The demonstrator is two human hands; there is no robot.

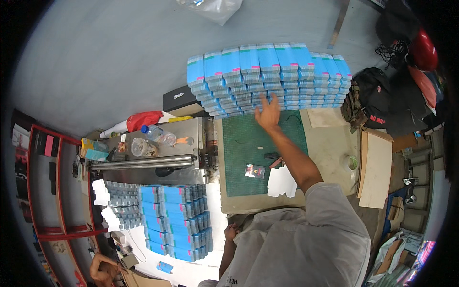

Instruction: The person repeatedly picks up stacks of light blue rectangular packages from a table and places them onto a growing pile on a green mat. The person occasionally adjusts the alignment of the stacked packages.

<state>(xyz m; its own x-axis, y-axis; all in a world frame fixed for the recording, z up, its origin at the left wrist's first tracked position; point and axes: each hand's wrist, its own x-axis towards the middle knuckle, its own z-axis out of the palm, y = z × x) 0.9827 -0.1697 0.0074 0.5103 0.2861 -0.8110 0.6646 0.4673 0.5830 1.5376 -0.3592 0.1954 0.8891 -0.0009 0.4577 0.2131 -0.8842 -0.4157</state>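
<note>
Bundles (270,79): blue, packed in tight rows at the far end of the desk (330,167), at 12 o'clock from the right hand; the long axis of the stack runs roughly from 9 to 3 o'clock, across the line of the reach.
Right hand (268,115): open, fingers spread and pointing to 12 o'clock, nothing in its grasp; it overlaps the near face of the stack, left of its right end, though contact cannot be told.
Left hand (231,232): at about 7 o'clock from the right one, low beside the grey shirt (311,234); it looks loosely curled, and whether it grips anything cannot be told.
Nearer hand: the right, by far; the left is well apart from the stack.
Second pile (174,222): more blue bundles, at 9 o'clock from the left hand, which is the nearer one here.
Green mat (244,155): at 6 to 7 o'clock from the right hand, with a white card (281,182) near its lower right corner.
</note>
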